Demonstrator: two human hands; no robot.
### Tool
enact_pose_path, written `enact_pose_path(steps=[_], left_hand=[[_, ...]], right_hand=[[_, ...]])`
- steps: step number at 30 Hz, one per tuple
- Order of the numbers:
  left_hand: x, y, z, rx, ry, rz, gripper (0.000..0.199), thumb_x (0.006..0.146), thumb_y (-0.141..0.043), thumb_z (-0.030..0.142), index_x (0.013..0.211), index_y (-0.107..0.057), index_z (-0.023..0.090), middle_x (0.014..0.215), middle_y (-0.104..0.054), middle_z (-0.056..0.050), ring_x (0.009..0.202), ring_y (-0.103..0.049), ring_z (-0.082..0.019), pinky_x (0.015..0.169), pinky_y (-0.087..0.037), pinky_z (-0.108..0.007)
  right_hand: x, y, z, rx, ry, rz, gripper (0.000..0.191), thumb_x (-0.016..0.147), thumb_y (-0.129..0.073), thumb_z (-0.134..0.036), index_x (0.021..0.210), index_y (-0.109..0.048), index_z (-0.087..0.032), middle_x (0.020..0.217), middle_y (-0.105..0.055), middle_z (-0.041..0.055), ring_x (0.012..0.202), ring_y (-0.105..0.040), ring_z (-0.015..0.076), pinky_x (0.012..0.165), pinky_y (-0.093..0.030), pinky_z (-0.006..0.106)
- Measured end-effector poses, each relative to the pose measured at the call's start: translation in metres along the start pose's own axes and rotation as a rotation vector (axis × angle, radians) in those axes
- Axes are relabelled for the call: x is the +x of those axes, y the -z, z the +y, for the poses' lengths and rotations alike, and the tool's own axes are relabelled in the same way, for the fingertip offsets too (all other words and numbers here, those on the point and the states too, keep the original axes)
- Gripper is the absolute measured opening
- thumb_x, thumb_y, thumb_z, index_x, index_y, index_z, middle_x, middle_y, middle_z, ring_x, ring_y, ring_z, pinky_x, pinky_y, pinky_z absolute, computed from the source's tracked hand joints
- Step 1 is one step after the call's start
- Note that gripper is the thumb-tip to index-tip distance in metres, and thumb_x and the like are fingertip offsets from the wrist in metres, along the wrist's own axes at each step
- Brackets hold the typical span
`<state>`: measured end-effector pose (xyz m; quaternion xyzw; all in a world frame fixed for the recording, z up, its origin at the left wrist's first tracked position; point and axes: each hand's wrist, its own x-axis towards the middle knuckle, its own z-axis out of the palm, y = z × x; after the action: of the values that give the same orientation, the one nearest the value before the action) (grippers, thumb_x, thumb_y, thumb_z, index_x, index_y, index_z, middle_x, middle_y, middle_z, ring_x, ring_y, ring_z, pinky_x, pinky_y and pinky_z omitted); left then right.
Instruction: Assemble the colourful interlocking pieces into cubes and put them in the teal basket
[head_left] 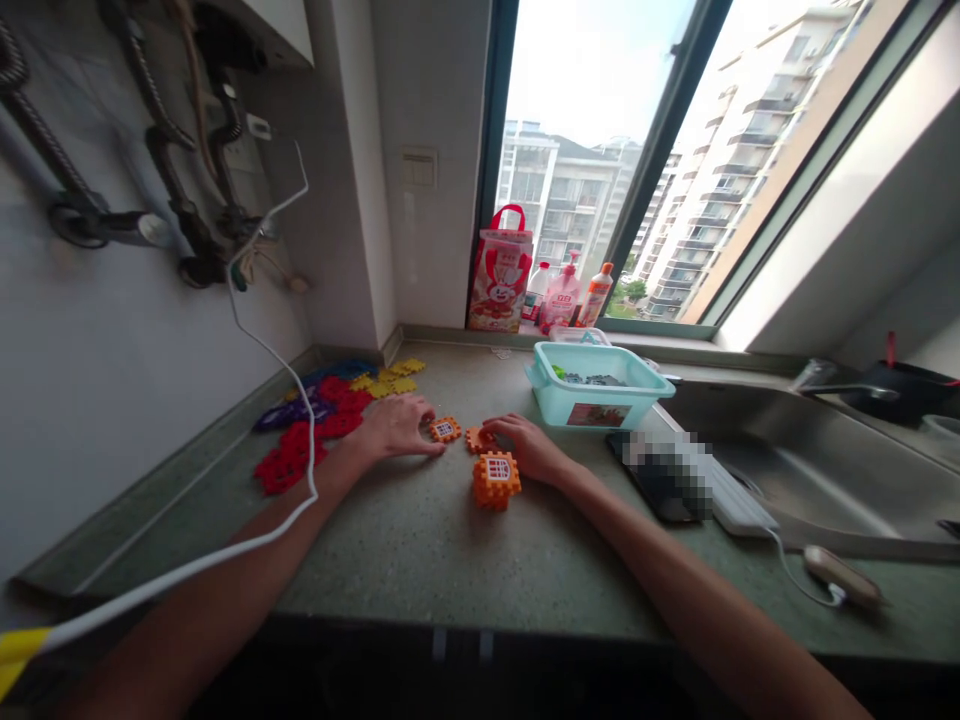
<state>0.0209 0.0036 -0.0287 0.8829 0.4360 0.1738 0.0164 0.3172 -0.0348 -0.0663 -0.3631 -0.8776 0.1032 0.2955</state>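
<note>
On the counter, an orange interlocking tile (445, 429) with a white window pattern lies just off the fingertips of my left hand (397, 425). Thumb and fingers of that hand are spread, with a gap between them. My right hand (529, 448) has its fingers closed on another orange interlocking tile (474, 439), partly hidden by the fingertips. Just in front of the right hand stands an orange block (496, 480) built of such tiles, with a white window pattern on top. Red tiles (289, 455), purple tiles (304, 408) and yellow tiles (390, 378) lie in piles left of my left hand.
A light-blue bin (611, 400) holding grey and green pieces stands behind my right hand. Right of it are a dark phone (652, 480), a white power strip (731, 490) and a steel sink (825, 470). A white cable (247, 545) crosses above my left forearm. Bottles (562, 297) line the windowsill.
</note>
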Motion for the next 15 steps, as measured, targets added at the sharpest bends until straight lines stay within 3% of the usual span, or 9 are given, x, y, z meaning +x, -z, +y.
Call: enact_pose_path(steps=[3, 6, 10, 15], left_hand=[[0.002, -0.004, 0.004, -0.003, 0.044, 0.003, 0.041, 0.069, -0.078, 0.063, 0.084, -0.075, 0.026, 0.091, -0.074, -0.006, 0.083, -0.066, -0.025, 0.074, -0.047, -0.034], [0.005, -0.008, 0.008, -0.04, 0.087, -0.004, 0.037, 0.072, -0.076, 0.059, 0.087, -0.075, 0.025, 0.093, -0.075, -0.005, 0.083, -0.068, -0.025, 0.07, -0.045, -0.033], [0.009, -0.016, 0.008, -0.077, 0.143, 0.016, 0.034, 0.069, -0.077, 0.053, 0.087, -0.075, 0.024, 0.093, -0.076, -0.006, 0.083, -0.068, -0.025, 0.07, -0.046, -0.033], [0.011, -0.02, 0.006, -0.052, 0.105, 0.072, 0.033, 0.068, -0.079, 0.05, 0.088, -0.073, 0.024, 0.093, -0.075, -0.005, 0.082, -0.067, -0.024, 0.075, -0.048, -0.033]], right_hand=[[-0.002, 0.001, 0.002, 0.008, -0.006, -0.007, 0.032, 0.083, -0.076, -0.013, 0.114, -0.074, -0.02, 0.122, -0.075, 0.0104, 0.113, -0.066, 0.0272, 0.1, -0.052, 0.042], [-0.002, 0.001, 0.003, 0.016, -0.03, -0.009, 0.025, 0.083, -0.076, -0.014, 0.108, -0.075, -0.02, 0.108, -0.077, 0.0083, 0.105, -0.067, 0.0257, 0.094, -0.053, 0.039], [-0.002, 0.002, 0.004, -0.007, -0.056, 0.016, 0.022, 0.087, -0.078, -0.024, 0.109, -0.074, -0.02, 0.105, -0.077, 0.008, 0.101, -0.067, 0.0248, 0.092, -0.052, 0.037], [-0.007, 0.009, 0.011, -0.063, -0.095, 0.032, 0.019, 0.095, -0.073, -0.036, 0.107, -0.075, -0.021, 0.106, -0.077, 0.0082, 0.101, -0.069, 0.024, 0.094, -0.053, 0.037]])
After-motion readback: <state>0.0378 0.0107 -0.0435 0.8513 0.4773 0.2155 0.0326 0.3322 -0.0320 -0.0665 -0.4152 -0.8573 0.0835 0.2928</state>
